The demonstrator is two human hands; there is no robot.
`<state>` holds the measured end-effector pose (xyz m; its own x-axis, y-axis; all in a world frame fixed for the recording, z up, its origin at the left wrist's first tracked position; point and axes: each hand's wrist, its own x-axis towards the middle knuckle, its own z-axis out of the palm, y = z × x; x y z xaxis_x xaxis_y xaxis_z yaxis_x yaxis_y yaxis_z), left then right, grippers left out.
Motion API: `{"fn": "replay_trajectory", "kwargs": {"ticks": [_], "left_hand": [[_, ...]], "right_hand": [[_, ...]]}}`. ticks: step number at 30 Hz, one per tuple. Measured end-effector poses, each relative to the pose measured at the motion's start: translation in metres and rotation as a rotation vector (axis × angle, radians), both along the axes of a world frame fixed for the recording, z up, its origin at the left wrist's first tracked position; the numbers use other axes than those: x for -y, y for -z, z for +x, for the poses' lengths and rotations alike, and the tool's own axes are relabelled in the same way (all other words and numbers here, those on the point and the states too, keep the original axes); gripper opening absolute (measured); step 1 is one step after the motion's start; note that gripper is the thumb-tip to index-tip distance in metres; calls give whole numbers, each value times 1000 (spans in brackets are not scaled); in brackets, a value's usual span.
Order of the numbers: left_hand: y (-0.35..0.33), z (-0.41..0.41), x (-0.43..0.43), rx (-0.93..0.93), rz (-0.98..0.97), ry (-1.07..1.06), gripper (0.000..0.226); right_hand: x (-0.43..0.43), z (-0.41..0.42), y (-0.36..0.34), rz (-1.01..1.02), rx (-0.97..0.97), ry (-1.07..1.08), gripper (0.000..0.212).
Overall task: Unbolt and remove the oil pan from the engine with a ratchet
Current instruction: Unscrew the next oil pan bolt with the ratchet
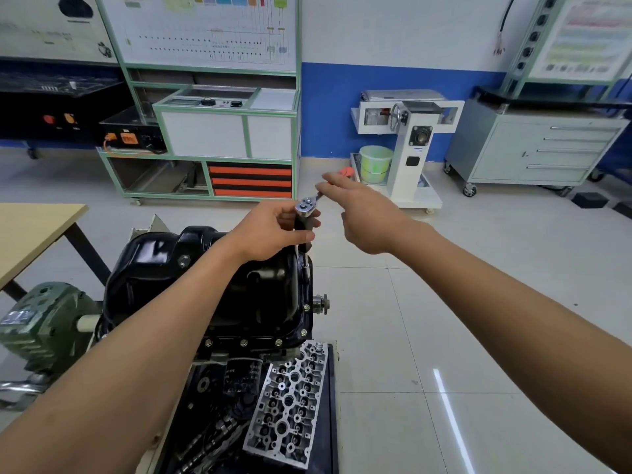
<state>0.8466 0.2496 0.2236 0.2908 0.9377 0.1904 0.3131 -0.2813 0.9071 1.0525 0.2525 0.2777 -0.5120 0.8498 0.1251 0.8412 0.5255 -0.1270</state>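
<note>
A glossy black oil pan sits bolted on top of an upturned engine, with small bolts along its near flange and right edge. A ratchet with a chrome head and orange handle stands on a black extension that reaches down to a bolt at the pan's far right corner. My left hand grips the extension just below the ratchet head. My right hand lies over the ratchet's handle with fingers fairly straight; the handle's orange end shows beyond the fingers.
A bare aluminium cylinder head lies on the stand below the pan, beside an oil filter. A green motor is at left, a wooden table behind it. Tiled floor spreads to the right; cabinets and a white machine stand far back.
</note>
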Motion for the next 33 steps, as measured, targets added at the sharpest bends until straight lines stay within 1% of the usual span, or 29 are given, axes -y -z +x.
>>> {"fn": "replay_trajectory", "kwargs": {"ticks": [2,4,6,8,10,11,12,14,16,18,20,22,24,25,27,28,29,30,31,32,33], "left_hand": [[-1,0,0,-6,5,1,31],[-1,2,0,5,7,-21,24],[1,5,1,23,11,-64,21],[2,8,1,36,20,-98,20],[3,11,2,44,37,-108,20],[3,12,2,41,50,-113,20],[4,14,3,39,62,-120,20],[5,17,3,45,90,-134,21],[6,18,3,41,105,-150,23],[6,18,3,29,101,-158,22],[6,17,3,40,85,-151,26],[5,17,3,43,78,-156,28],[6,15,3,7,75,-147,35],[6,13,3,-12,68,-135,35],[6,11,3,-24,44,-113,29],[6,10,4,-29,31,-110,28],[5,10,4,-39,27,-107,28],[5,9,4,-52,29,-100,27],[4,9,3,-63,29,-87,26],[4,8,3,-69,26,-70,26],[3,7,3,-70,27,-54,27]], "right_hand": [[-2,1,5,-4,-14,-16,81],[-2,4,8,37,-22,-13,75],[2,5,6,123,2,14,62],[9,4,0,216,25,74,43],[18,2,-11,228,24,155,23],[22,1,-15,187,16,182,22],[26,0,-18,134,14,182,28],[34,-4,-20,15,4,115,43],[39,-9,-19,-111,-30,18,49],[38,-10,-21,-226,-77,-36,47],[34,-7,-25,-306,-120,-37,40],[29,-2,-31,-330,-130,-25,32],[25,5,-37,-350,-92,-9,25],[23,7,-38,-328,-49,2,21],[18,10,-37,-207,23,32,14],[14,10,-34,-110,45,56,9],[11,9,-30,19,68,80,11],[6,9,-24,140,87,93,19],[0,9,-17,212,80,87,28],[-5,9,-10,220,44,66,38],[-9,9,-4,178,-7,36,49]]}}
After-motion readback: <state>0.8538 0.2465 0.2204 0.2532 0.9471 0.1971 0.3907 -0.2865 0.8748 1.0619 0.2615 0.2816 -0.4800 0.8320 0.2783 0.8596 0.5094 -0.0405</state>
